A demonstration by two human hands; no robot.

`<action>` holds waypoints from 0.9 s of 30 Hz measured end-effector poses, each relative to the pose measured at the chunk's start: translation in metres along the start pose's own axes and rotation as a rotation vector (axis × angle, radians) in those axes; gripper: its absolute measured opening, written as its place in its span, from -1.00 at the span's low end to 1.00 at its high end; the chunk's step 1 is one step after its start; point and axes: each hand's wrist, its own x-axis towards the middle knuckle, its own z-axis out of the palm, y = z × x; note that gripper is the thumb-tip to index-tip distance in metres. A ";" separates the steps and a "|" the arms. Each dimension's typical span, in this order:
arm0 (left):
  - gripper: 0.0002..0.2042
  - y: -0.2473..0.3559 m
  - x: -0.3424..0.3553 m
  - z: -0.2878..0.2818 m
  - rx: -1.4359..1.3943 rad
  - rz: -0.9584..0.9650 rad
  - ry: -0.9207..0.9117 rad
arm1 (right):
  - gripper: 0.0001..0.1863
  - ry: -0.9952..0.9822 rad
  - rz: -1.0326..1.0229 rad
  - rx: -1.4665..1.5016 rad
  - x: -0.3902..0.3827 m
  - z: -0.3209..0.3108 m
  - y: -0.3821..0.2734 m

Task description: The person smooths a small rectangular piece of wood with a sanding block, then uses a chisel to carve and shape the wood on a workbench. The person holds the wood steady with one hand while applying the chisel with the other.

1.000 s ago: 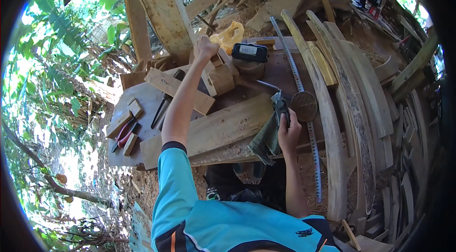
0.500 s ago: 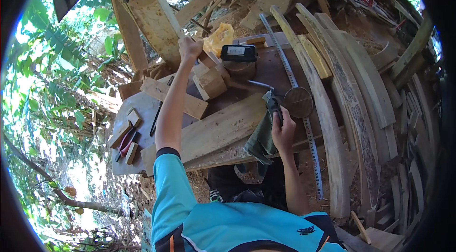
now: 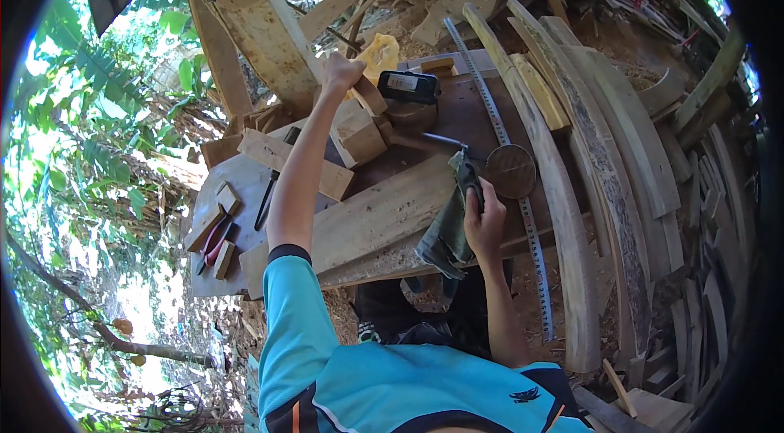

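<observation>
The curled left hand (image 3: 341,72) is near the bench's (image 3: 461,112) far edge, beside a yellow bag (image 3: 381,55). Toward the near edge, the right hand (image 3: 485,225) grips a dark tool (image 3: 469,181) with green cloth (image 3: 443,238).

One left hand (image 3: 340,72) and one right hand (image 3: 485,220) are showing; one plastic bag (image 3: 380,55), one green cloth (image 3: 445,238), one measuring tape (image 3: 536,257) and one pair of pliers (image 3: 216,248) are appearing.
</observation>
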 end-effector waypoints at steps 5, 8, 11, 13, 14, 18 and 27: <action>-0.62 0.001 -0.002 -0.001 -0.086 0.038 -0.048 | -0.76 0.006 -0.002 0.022 0.000 0.000 -0.002; -0.64 0.000 -0.003 0.003 -0.015 0.093 -0.098 | -0.77 0.022 -0.034 0.017 0.001 0.001 0.002; -0.64 -0.001 -0.007 0.007 0.015 0.105 -0.065 | -0.78 0.018 -0.031 0.028 0.001 0.000 0.000; -0.63 -0.001 -0.008 0.004 0.015 0.099 -0.093 | -0.78 0.028 -0.050 0.028 0.001 0.001 0.000; -0.63 0.000 -0.009 0.003 0.014 0.097 -0.109 | -0.78 0.027 -0.041 0.027 0.001 0.001 -0.001; -0.61 0.002 -0.010 0.001 0.058 0.116 -0.095 | -0.76 0.007 0.013 0.035 0.001 -0.001 -0.002; -0.40 -0.003 0.000 0.006 0.061 -0.002 -0.175 | -0.78 0.031 -0.025 0.018 0.001 -0.002 0.002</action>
